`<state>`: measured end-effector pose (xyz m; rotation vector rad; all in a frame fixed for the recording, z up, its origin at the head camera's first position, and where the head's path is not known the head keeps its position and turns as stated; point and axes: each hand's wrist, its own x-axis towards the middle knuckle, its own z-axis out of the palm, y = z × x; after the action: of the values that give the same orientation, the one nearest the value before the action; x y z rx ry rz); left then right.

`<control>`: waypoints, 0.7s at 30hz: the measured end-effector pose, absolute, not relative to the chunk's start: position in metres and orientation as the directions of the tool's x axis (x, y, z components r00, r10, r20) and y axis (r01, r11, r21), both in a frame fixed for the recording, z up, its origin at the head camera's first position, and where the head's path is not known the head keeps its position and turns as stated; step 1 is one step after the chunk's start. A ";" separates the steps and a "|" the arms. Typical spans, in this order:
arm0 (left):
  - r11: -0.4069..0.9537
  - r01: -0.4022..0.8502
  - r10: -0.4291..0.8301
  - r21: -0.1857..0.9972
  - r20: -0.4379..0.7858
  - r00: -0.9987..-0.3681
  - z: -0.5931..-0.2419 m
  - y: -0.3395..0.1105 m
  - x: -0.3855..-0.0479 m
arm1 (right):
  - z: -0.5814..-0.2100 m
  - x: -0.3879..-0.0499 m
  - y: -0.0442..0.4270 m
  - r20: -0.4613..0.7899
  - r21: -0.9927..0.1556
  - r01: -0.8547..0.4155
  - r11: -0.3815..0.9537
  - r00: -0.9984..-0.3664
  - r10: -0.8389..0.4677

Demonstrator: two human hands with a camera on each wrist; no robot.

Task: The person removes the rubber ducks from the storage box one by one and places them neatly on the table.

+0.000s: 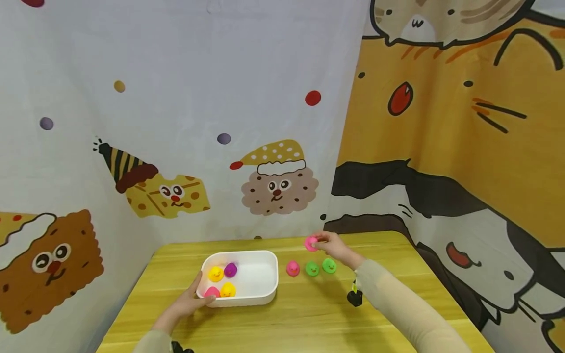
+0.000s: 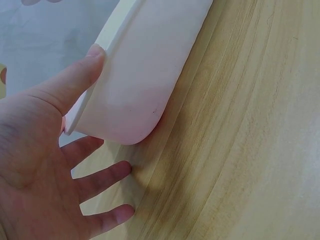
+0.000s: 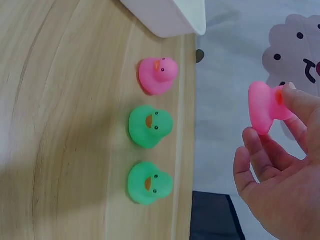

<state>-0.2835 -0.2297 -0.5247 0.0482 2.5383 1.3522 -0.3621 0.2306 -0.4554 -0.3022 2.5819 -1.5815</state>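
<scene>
A pink rubber duck (image 3: 265,107) is pinched between the thumb and fingers of my right hand (image 1: 331,245), raised above the back of the table. In a row below it, on the tabletop, sit another pink duck (image 1: 293,268) and two green ducks (image 1: 312,268) (image 1: 329,265). My left hand (image 1: 187,300) holds the near left corner of a white plastic bin (image 1: 260,297), its thumb on the rim. Inside, toward the left, lie two yellow ducks (image 1: 216,274) (image 1: 227,290), a purple duck (image 1: 230,269) and a pink duck (image 1: 212,292), partly hidden by the front wall.
The wooden table (image 1: 282,323) ends at a curtain (image 1: 185,122) printed with cartoon figures, which hangs close behind and along the sides. A small black device (image 1: 354,297) sits under the right wrist. The bin's right half shows bare white floor.
</scene>
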 end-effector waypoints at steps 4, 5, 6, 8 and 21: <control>0.567 -0.100 0.150 0.818 -0.222 -0.963 -0.526 -0.231 -0.284 | -0.455 -0.360 0.236 0.029 -0.889 -0.114 0.444 -0.980 -0.195; 0.568 -0.102 0.149 0.817 -0.224 -0.963 -0.526 -0.231 -0.285 | -0.455 -0.360 0.238 0.031 -0.888 -0.113 0.446 -0.982 -0.187; 0.569 -0.099 0.151 0.816 -0.222 -0.963 -0.527 -0.232 -0.285 | -0.455 -0.359 0.239 0.032 -0.886 -0.112 0.450 -0.983 -0.181; 0.570 -0.101 0.157 0.816 -0.229 -0.961 -0.529 -0.233 -0.285 | -0.456 -0.359 0.243 0.028 -0.889 -0.102 0.447 -0.985 -0.169; 0.575 -0.121 0.151 0.809 -0.250 -0.956 -0.526 -0.231 -0.284 | -0.464 -0.356 0.266 0.017 -0.902 -0.068 0.426 -0.992 -0.122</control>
<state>-0.2844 -0.2310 -0.5258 0.0244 2.5177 1.3262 -0.3560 0.2664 -0.4635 -0.1736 2.6097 -1.6477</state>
